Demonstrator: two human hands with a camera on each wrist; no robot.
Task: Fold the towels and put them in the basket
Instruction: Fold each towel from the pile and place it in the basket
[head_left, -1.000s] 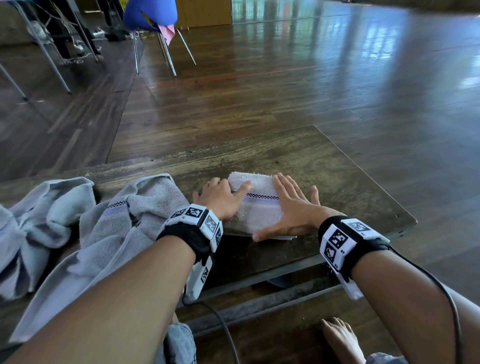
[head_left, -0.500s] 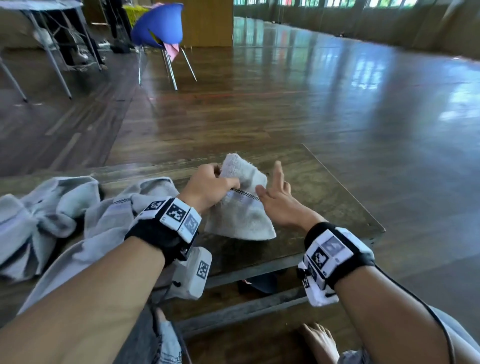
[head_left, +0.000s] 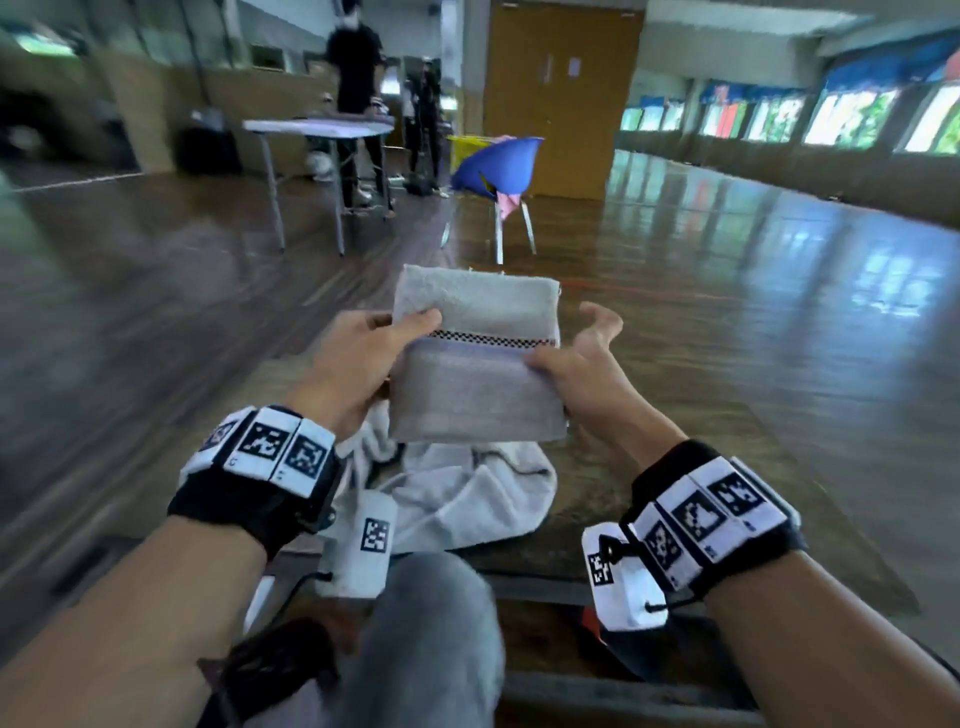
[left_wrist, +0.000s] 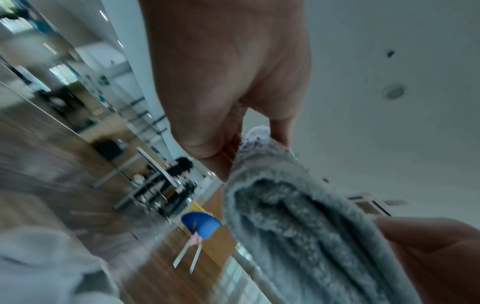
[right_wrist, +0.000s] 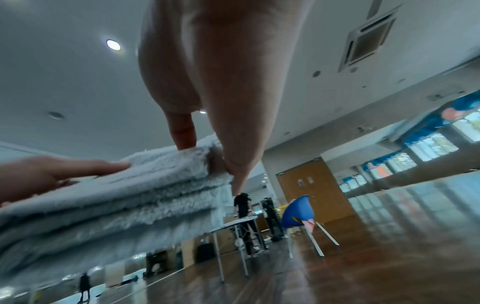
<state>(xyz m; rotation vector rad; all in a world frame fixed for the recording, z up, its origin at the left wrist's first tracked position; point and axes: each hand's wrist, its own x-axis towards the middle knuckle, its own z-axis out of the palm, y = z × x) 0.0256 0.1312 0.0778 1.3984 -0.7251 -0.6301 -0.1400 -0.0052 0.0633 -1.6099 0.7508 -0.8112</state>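
Above the counter we hold the folded towel in the air between both hands. Our left hand pinches its 9 o'clock edge, thumb on top along the checkered stripe. Our right hand grips the 3 o'clock edge, thumb on top, the other fingers curved loosely behind. At 6 o'clock below it, an unfolded towel lies rumpled on the counter. At 12 o'clock stands a blue chair.

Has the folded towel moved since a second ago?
Yes. The folded towel was pressed flat on the low table; now both hands hold it up, clear of the tabletop.
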